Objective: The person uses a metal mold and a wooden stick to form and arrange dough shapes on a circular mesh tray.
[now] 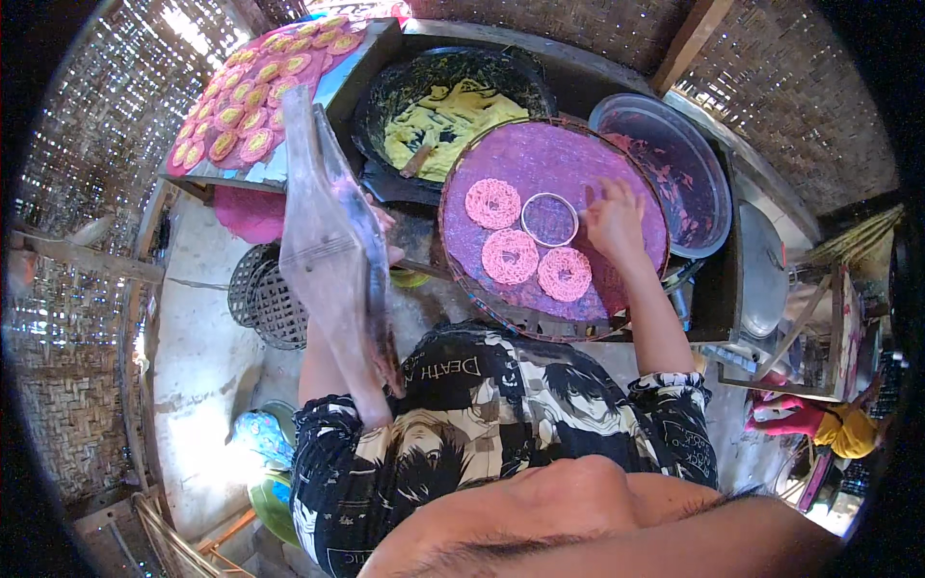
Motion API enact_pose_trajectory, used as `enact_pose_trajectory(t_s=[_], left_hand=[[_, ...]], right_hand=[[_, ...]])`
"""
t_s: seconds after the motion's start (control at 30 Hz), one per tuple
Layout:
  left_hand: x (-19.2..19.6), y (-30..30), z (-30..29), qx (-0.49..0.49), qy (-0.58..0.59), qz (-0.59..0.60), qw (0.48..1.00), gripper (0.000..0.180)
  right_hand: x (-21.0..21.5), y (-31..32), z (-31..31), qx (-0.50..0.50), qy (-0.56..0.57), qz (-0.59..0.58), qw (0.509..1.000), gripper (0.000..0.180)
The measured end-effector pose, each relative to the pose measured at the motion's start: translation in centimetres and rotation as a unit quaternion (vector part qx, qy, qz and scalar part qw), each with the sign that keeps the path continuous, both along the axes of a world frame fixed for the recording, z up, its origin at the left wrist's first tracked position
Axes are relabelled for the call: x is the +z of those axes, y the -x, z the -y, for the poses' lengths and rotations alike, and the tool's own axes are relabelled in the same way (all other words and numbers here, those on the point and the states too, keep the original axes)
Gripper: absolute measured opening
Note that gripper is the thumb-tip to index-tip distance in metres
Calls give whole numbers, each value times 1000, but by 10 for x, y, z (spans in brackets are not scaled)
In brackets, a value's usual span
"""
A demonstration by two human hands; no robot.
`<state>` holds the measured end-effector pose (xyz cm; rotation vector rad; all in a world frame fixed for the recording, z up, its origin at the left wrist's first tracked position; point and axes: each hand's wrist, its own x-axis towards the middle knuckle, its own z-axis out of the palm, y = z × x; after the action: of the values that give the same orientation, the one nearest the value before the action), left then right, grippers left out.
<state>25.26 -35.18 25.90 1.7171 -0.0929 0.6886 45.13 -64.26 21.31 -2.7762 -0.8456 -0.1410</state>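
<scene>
My left hand (382, 220) grips a long, worn wooden press (332, 260) with two hinged arms, held upright beside the round tray. The press hides most of that hand; only some fingers show past its edge. Over the right part of the purple-lined tray (525, 154), my right hand (615, 217) is empty, its fingers apart, close to a thin metal ring (550, 247). The ring lies on the lining. Around its left and lower sides sit three pink, lacy rounds of stringy dough: an upper one (476, 205), a lower-left one (497, 272) and a lower-right one (566, 279).
Behind the tray stands a dark pan (385, 96) of yellow dough (458, 111) with a wooden spatula (416, 161). A grey basin (718, 183) with pink dough scraps is at right. Pink-and-yellow rounds (255, 144) cover a board at far left. Black baskets (275, 308) sit below.
</scene>
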Motion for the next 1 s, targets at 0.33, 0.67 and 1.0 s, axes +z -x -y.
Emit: enact_pose_trajectory(t_s=[0.33, 0.67, 1.0], left_hand=[[20, -92, 69, 153, -395, 35, 905, 36], [49, -203, 58, -601, 508, -12, 616, 71], [-22, -231, 89, -396, 614, -10, 683, 45]], right_hand=[[75, 84, -14, 100, -436, -681, 579, 76], [66, 41, 46, 29, -376, -725, 576, 79], [74, 7, 54, -132, -256, -612, 737, 71]])
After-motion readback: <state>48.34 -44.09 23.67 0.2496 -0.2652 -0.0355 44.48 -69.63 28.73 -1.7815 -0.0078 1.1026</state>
